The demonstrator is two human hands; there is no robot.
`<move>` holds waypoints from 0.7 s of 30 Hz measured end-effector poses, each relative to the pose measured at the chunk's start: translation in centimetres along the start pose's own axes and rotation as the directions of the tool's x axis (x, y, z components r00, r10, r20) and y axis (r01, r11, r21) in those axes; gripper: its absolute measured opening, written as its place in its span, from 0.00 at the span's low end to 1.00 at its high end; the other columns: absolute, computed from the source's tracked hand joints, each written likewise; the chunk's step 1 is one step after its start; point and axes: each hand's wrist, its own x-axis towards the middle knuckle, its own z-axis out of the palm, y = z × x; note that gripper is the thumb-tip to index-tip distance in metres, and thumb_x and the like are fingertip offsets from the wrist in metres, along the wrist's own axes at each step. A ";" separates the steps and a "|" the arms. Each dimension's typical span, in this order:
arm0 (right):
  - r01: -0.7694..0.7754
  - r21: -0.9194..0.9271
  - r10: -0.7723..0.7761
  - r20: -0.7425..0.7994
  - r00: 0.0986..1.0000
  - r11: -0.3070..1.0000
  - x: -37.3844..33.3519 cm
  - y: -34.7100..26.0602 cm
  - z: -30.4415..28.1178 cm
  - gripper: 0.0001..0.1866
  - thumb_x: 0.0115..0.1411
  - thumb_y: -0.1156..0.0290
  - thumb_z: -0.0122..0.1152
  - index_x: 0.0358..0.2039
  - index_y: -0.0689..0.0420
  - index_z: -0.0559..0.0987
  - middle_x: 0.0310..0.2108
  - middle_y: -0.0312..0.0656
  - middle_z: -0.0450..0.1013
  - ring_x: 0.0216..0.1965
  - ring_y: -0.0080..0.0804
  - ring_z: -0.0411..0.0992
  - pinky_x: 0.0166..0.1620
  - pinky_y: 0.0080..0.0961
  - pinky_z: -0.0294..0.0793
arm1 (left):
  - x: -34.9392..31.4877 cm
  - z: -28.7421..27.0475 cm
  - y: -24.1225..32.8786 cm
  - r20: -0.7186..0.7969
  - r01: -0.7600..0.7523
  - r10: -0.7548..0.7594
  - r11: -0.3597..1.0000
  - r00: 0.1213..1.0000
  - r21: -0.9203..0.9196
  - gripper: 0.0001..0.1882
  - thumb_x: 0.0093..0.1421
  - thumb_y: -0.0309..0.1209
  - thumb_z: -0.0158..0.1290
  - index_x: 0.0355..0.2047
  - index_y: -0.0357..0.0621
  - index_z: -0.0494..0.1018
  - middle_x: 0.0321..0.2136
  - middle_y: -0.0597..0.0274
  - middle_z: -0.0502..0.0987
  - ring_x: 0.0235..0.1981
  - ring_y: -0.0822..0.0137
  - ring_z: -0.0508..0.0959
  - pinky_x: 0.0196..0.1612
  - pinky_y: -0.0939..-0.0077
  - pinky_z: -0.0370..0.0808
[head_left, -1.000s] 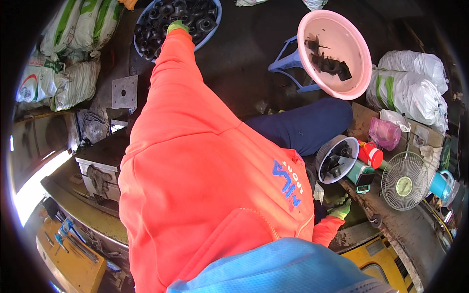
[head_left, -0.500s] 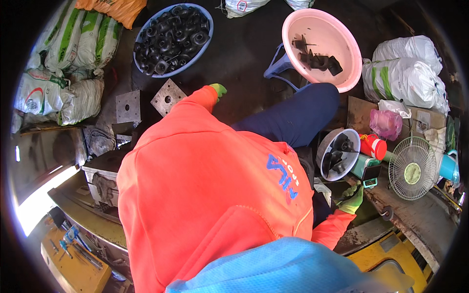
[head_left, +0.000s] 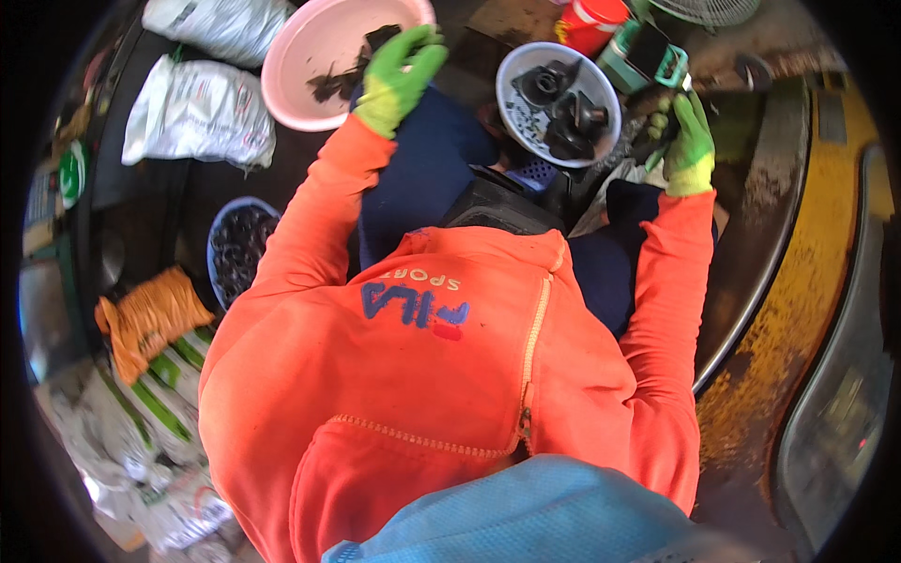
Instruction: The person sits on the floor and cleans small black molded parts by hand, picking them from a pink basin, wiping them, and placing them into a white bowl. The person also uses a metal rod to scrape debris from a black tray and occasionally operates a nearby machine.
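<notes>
My left hand (head_left: 402, 80), in a yellow-green glove, is at the near right rim of the pink basin (head_left: 291, 89). Its fingers are loosely curled and apart, with nothing seen between them. Dark moulded parts (head_left: 352, 75) lie in that basin, some right beside the glove. At the right, my right hand (head_left: 690, 145), gloved alike, is bent round something dark and small that I cannot make out. It is close to a teal-green container (head_left: 619, 56) and a white-blue bowl (head_left: 603, 139) holding several black cup-shaped rubber parts (head_left: 568, 113).
A red container (head_left: 591, 23) and a fan (head_left: 709, 7) stand beyond the bowl. White sacks (head_left: 202, 113), an orange sack (head_left: 155, 319) and a blue basin of black parts (head_left: 242, 249) are at the left. A worn yellow metal frame (head_left: 760, 347) runs along the right.
My view has swung to the right. My left hand has gone from near the metal plates to the pink basin. My right hand stays near the bowl and teal-green container.
</notes>
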 end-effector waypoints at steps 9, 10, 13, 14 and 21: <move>-0.052 0.049 0.051 0.012 0.999 0.997 0.8 0.3 -1.8 0.11 0.66 0.67 0.53 0.46 0.56 0.76 0.27 0.34 0.72 0.22 0.20 0.66 0.24 0.16 0.64 | -1.1 21.6 1.1 0.937 -0.300 -0.192 0.912 0.291 0.280 0.21 0.56 0.42 0.55 0.47 0.48 0.78 0.49 0.51 0.76 0.51 0.51 0.75 0.55 0.60 0.69; -0.064 0.056 0.062 0.026 0.998 0.996 0.5 0.0 -1.7 0.12 0.66 0.67 0.53 0.46 0.57 0.77 0.27 0.33 0.72 0.22 0.19 0.66 0.25 0.15 0.64 | -1.7 22.2 0.6 0.926 -0.274 -0.207 0.914 0.315 0.298 0.20 0.56 0.41 0.55 0.47 0.48 0.78 0.48 0.52 0.76 0.50 0.51 0.75 0.55 0.60 0.69; 0.014 -0.128 -0.015 -0.003 1.000 0.992 -0.2 -0.7 -1.5 0.16 0.64 0.64 0.55 0.48 0.60 0.76 0.27 0.31 0.71 0.21 0.17 0.63 0.25 0.15 0.61 | -1.8 22.0 -0.8 0.877 -0.138 -0.164 0.958 0.452 0.251 0.17 0.56 0.38 0.55 0.45 0.49 0.78 0.45 0.55 0.78 0.47 0.52 0.76 0.53 0.61 0.70; 0.045 -0.258 -0.054 -0.026 0.998 0.965 -0.4 -0.9 -1.4 0.18 0.62 0.62 0.59 0.48 0.59 0.77 0.26 0.30 0.70 0.21 0.16 0.61 0.25 0.16 0.59 | -1.2 21.3 -0.9 0.808 -0.155 0.013 0.983 0.588 0.097 0.13 0.57 0.37 0.53 0.40 0.49 0.80 0.40 0.52 0.80 0.43 0.52 0.79 0.50 0.62 0.73; -0.085 -0.377 0.064 -0.067 0.996 0.922 -1.7 -1.7 1.0 0.27 0.54 0.59 0.67 0.49 0.62 0.74 0.26 0.31 0.69 0.19 0.15 0.60 0.21 0.16 0.56 | 3.1 13.9 5.8 0.347 -0.232 0.297 0.948 0.889 -0.219 0.21 0.55 0.24 0.61 0.48 0.30 0.72 0.49 0.46 0.75 0.51 0.55 0.76 0.51 0.66 0.76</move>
